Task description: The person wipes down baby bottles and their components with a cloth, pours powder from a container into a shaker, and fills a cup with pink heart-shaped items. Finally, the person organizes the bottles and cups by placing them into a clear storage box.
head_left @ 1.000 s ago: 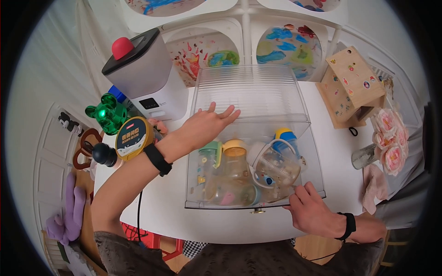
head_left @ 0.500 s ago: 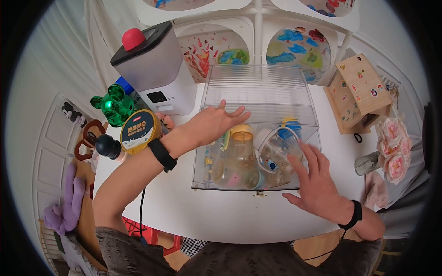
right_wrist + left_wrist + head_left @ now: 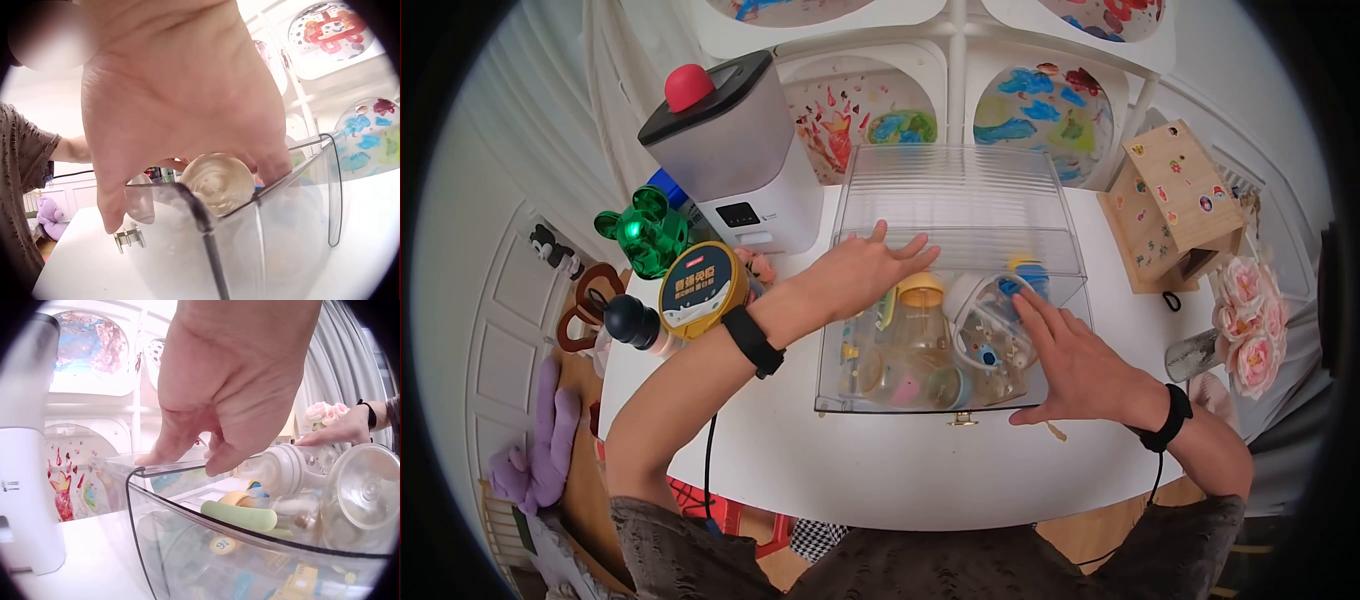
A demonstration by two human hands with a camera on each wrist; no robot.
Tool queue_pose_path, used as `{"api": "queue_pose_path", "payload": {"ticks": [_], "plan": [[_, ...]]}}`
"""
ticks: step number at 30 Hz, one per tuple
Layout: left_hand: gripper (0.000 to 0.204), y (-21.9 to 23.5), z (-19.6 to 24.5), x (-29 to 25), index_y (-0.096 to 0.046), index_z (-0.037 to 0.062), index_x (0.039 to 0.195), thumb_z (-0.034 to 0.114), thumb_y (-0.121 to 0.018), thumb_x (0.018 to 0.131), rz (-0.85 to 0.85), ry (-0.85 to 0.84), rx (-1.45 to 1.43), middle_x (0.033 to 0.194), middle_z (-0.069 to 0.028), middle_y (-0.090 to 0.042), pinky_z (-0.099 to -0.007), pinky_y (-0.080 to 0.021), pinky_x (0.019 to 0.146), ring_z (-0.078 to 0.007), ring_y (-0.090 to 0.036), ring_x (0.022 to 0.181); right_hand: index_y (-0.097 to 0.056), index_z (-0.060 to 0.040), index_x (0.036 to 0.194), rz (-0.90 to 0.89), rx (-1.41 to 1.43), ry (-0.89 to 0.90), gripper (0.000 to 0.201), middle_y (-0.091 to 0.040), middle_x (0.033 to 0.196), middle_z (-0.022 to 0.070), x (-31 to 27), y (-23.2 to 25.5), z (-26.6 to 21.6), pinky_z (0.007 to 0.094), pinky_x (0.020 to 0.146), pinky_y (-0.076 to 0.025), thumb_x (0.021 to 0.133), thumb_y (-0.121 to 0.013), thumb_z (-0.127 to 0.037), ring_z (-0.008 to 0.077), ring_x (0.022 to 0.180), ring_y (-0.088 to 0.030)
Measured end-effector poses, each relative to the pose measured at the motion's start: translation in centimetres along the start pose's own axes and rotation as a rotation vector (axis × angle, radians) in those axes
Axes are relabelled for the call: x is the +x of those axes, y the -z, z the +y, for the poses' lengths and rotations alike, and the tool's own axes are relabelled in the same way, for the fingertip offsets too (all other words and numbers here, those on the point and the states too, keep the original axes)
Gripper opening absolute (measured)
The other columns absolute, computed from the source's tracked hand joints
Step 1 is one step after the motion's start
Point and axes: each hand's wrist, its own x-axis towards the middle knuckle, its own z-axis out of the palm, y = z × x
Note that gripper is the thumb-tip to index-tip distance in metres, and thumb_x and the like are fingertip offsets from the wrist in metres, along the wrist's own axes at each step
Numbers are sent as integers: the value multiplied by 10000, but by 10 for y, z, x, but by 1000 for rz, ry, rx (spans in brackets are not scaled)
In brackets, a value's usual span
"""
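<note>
A clear plastic box (image 3: 870,411) holds several baby bottles, its ribbed lid (image 3: 960,190) folded back. My left hand (image 3: 865,275) rests palm down with spread fingers at the lid's near edge, fingertips on the clear plastic. Over the front right corner reaches my right hand (image 3: 1090,370), its fingers extended beside a clear bottle with a white handle (image 3: 960,335). The thumb hangs outside the front wall near the gold clasp (image 3: 130,237). Left of that bottle are an orange-capped bottle (image 3: 921,292) and one lying down (image 3: 905,382). A blue-and-yellow cap (image 3: 1029,270) shows behind.
At the left stand a white dispenser (image 3: 770,215), a green shiny bear (image 3: 645,235), a round tub (image 3: 697,285) and a dark-capped bottle (image 3: 630,320). A wooden house (image 3: 1175,200) and pink roses (image 3: 1250,325) in a glass vase are right. White shelving (image 3: 955,90) backs the table.
My right hand has left the box's front edge and moved up over its right corner, fingers now beside the handled bottle. The box has shifted back slightly. My left hand stays at the lid.
</note>
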Motion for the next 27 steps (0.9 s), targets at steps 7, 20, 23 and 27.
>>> {"api": "queue_pose_path", "payload": {"ticks": [7,20,23,27], "plan": [[740,3,-1,3,-283,171,1582,-55,-442,896,-29,-18,-18,1619,-31,-375,-521,-507,1021,-521,-485,1328,-238,6,1550,191,-228,5,1253,-237,1573,285,5,-1,4,540,1107,-354,621,-923,-482,480,1348,-391],[569,-7,-5,2,-421,176,1512,47,-466,960,108,-51,-151,1450,-39,-580,-549,-534,980,-566,-535,1239,-428,4,1455,251,-173,19,1069,-422,1469,235,33,-1,27,519,1131,-354,646,-904,-505,469,1344,-403],[572,-8,-14,-2,-394,185,1534,112,-485,975,56,-74,-266,1495,-71,-534,-599,-455,1059,-578,-417,1343,-442,6,1443,244,-136,29,1041,-459,1400,211,33,1,26,498,1087,-383,654,-907,-489,437,1262,-443],[618,11,-10,-2,-307,154,1578,379,-484,1030,-162,71,-581,1631,-130,-331,-672,-302,1142,-586,-184,1466,-453,-1,1436,246,-93,43,982,-480,1326,186,32,1,25,489,1050,-393,689,-898,-459,403,1189,-457]]}}
